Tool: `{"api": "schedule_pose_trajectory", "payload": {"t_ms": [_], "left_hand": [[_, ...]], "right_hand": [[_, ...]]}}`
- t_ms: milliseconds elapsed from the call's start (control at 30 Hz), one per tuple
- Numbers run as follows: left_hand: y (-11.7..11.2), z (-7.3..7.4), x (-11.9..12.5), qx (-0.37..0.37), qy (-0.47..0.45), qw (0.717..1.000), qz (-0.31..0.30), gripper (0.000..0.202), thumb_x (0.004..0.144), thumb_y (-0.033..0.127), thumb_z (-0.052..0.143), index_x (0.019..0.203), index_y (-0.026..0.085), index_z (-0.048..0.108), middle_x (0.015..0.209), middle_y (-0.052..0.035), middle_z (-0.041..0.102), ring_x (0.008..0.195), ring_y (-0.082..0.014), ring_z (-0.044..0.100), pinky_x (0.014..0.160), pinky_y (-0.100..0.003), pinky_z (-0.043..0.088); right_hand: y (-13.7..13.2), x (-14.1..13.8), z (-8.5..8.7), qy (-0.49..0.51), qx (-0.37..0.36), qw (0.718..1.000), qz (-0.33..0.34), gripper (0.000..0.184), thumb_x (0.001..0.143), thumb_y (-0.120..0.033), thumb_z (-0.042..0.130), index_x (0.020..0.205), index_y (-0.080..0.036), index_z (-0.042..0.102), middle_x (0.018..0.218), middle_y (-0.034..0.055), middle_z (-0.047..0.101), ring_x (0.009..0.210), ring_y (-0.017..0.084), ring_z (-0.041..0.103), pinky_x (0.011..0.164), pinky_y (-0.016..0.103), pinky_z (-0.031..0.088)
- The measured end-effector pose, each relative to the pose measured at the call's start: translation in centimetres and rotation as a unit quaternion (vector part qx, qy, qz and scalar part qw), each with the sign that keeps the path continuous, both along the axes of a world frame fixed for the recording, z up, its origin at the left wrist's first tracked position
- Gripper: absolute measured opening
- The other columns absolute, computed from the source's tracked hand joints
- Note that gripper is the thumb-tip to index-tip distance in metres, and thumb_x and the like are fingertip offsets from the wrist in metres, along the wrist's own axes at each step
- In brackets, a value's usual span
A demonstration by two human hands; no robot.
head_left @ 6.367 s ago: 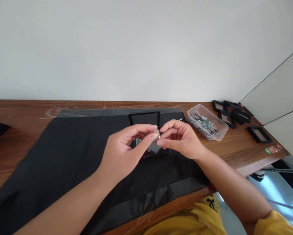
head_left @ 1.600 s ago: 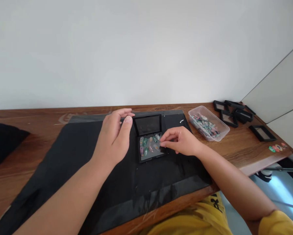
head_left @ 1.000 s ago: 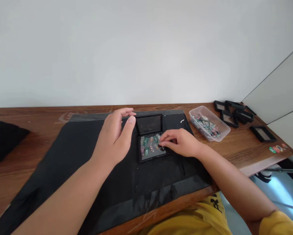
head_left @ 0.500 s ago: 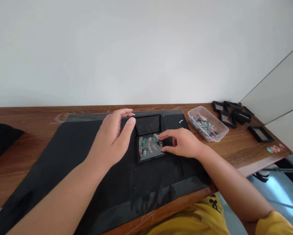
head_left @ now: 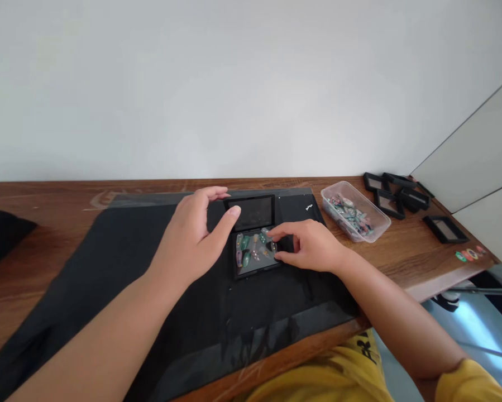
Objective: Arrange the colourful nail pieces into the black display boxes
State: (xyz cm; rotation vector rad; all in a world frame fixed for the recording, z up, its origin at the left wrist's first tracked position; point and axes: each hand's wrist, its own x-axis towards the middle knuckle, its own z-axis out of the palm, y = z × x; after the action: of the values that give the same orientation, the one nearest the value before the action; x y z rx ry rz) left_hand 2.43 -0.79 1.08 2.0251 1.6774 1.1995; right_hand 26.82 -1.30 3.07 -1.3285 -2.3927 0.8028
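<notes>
An open black display box [head_left: 235, 273] lies on the dark mat, its windowed lid [head_left: 256, 214] tilted back behind it. Several decorated press-on nails [head_left: 246, 258], green, clear and jewelled, are laid out on its grey insert. My right hand [head_left: 313, 245] is at the box's right side, with thumb and index finger closed about the two ends of one press-on nail [head_left: 275, 246]. To the left of the box hovers my left hand [head_left: 196, 234], thumb apart from the stretched fingers and nothing in it. Its thumb tip overlaps the lid's left edge in view.
A clear plastic tub [head_left: 380, 226] of loose nails stands to the right. Beyond it are several black framed boxes [head_left: 390, 203], with another box [head_left: 445, 229] nearer the table edge. Round stickers [head_left: 471, 254] sit at the right corner. Dark cloth [head_left: 3, 234] lies far left.
My left thumb has moved slightly to the right, further over the lid's edge. My right hand stays at the box's right side, its fingertips about the same nail. The view has shifted a little.
</notes>
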Motion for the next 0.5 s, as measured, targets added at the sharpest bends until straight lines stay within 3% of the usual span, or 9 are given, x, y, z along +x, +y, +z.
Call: {"api": "schedule_pose_trajectory", "payload": {"t_ms": [233,500], "left_hand": [[0.15,-0.13,-0.17,-0.022,0.013,1.0,0.01,0.048,0.095,0.053,0.054,0.132,0.023,0.059,0.135,-0.0133,0.068,0.129,-0.0355,0.064,0.112,-0.058,0.051],[0.38,0.77,-0.71,0.005,0.019,1.0,0.02,0.03,0.093,0.042,0.057,0.118,0.03,0.066,0.121,-0.0066,0.075,0.121,-0.0341,0.067,0.099,-0.053,0.058]], "right_hand": [[-0.03,0.04,-0.04,0.0,0.004,1.0,0.002,0.043,0.082,-0.018,0.08,0.124,-0.025,0.075,0.113,-0.0006,0.083,0.065,0.012,0.069,0.068,0.026,0.049],[-0.05,-0.03,0.03,-0.004,0.011,1.0,0.012,0.041,0.084,-0.019,0.078,0.125,-0.024,0.074,0.113,0.0014,0.082,0.07,0.013,0.07,0.069,0.026,0.049]]}}
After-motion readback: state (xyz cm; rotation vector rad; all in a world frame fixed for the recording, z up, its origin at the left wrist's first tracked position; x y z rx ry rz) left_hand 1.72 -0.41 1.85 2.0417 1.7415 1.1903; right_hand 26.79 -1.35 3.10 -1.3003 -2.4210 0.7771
